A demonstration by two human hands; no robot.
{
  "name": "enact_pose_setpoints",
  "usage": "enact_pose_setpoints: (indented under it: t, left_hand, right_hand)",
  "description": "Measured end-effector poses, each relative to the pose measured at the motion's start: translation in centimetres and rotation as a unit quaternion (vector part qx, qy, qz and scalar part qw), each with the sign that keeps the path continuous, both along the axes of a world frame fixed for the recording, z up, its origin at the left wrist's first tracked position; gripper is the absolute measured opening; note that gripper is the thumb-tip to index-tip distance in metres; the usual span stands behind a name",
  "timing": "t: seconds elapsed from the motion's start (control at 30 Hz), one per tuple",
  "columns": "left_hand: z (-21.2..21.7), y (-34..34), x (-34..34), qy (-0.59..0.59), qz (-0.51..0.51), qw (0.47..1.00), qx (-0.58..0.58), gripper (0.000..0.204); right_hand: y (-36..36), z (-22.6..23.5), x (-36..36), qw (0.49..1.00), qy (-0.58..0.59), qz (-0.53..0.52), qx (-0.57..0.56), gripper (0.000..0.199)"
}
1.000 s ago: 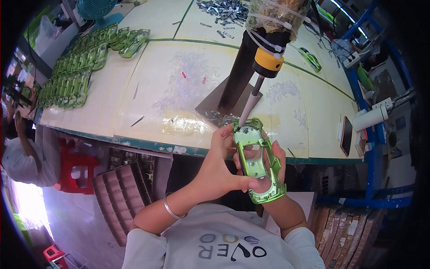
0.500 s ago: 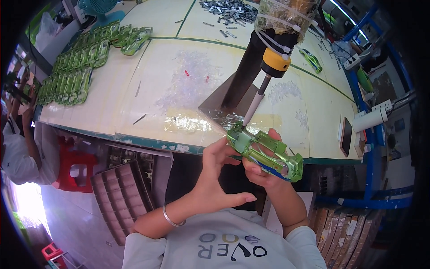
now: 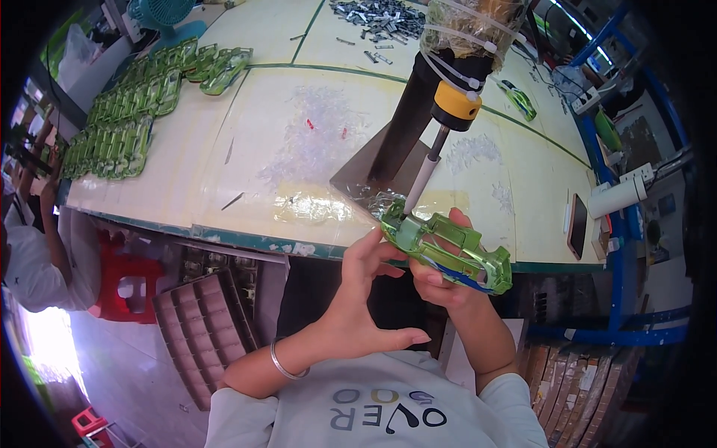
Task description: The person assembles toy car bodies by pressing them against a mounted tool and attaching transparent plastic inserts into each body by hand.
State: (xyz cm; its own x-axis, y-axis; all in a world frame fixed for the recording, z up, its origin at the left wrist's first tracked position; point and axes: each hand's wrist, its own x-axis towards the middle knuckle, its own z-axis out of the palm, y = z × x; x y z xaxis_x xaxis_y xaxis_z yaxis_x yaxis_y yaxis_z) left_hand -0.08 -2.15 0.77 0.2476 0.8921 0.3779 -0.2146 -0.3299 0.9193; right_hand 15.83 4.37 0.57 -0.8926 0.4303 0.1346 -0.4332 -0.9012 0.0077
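Your right hand (image 3: 441, 280) fingers were clamped under the green toy car shell (image 3: 448, 250), held tilted just past the table (image 3: 224, 172) edge, its front end against the screwdriver tip (image 3: 412, 201). Left hand (image 3: 358, 313) fingers were spread, thumb barely touching. One-handed, it could have twisted off the bit and dropped.

A flat dark phone (image 3: 576, 225) lay near the right edge of the pale worktable (image 3: 187, 172), its rectangular screen black and unlit. Beside it, at the table corner, stood a small brown box (image 3: 600, 243), too small to tell more. The grey shirt (image 3: 373, 411) at the bottom carried dark and yellow printed letters.
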Motion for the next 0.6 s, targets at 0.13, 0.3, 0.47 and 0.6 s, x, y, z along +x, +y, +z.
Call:
enact_pose_setpoints:
  t: [0.13,0.3,0.47,0.6]
  left_hand:
    - [0.04,-0.15,0.06,0.004,-0.001,1.000,0.004,0.107]
    - [0.22,-0.19,0.04,0.006,-0.008,1.000,0.008,0.107]
    - [0.25,-0.21,-0.02,0.005,-0.009,1.000,0.006,0.107]
    - [-0.37,-0.38,0.10,0.003,0.003,1.000,-0.001,0.105]
  right_hand:
    - [-0.18,0.30,-0.03,1.000,-0.005,0.000,-0.004,0.060]
    - [0.10,0.01,0.05,0.999,0.028,0.011,0.010,0.056]
    - [0.02,0.67,0.02,1.000,-0.016,-0.023,-0.003,0.053]
    - [-0.12,0.74,-0.11,0.998,-0.039,-0.038,-0.013,0.052]
